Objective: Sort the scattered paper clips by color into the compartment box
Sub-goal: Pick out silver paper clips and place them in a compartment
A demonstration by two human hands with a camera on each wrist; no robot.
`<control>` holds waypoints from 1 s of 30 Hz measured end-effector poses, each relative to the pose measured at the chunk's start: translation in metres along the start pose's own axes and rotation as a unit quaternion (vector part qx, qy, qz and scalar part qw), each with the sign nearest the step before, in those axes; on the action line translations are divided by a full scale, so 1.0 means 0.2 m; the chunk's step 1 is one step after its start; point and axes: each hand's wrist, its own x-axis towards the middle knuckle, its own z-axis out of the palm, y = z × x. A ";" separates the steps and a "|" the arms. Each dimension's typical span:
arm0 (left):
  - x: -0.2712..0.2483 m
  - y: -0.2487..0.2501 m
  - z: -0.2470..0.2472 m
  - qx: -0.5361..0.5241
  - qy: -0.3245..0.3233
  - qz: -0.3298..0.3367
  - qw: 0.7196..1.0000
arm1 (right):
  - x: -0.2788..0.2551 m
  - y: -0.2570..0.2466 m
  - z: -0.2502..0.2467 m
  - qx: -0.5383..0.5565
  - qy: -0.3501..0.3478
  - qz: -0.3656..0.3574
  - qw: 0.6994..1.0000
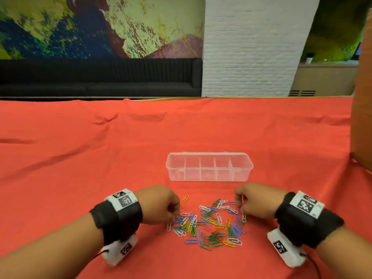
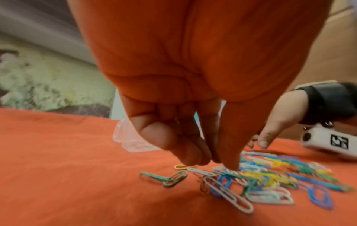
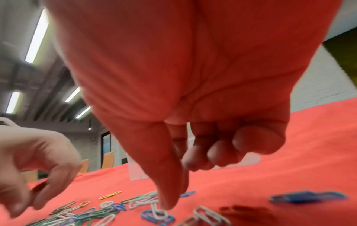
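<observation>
A heap of coloured paper clips (image 1: 209, 224) lies on the red cloth, in white, blue, green, yellow and orange. Behind it stands the clear compartment box (image 1: 209, 159), open, with nothing in its cells. My left hand (image 1: 176, 215) hovers at the heap's left edge; its bunched fingertips (image 2: 193, 160) and thumb point down at the clips (image 2: 270, 177). Whether it holds one is unclear. My right hand (image 1: 241, 210) is at the heap's right edge. Its thumb and forefinger pinch a white clip (image 3: 159, 211) that stands on end.
The red cloth (image 1: 100, 158) covers the whole table to its far edge. A brown upright object (image 1: 360, 117) stands at the right border. One orange clip (image 1: 185, 198) lies apart, toward the box. Wrist cameras hang below both forearms.
</observation>
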 end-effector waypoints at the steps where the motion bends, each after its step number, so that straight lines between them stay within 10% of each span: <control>1: -0.01 0.03 0.01 0.032 0.005 -0.007 0.999 | -0.02 0.03 0.02 0.005 0.005 0.009 1.000; 30: -0.11 0.02 0.15 0.056 0.070 -0.074 0.993 | -0.07 0.13 0.10 0.063 0.118 0.033 0.990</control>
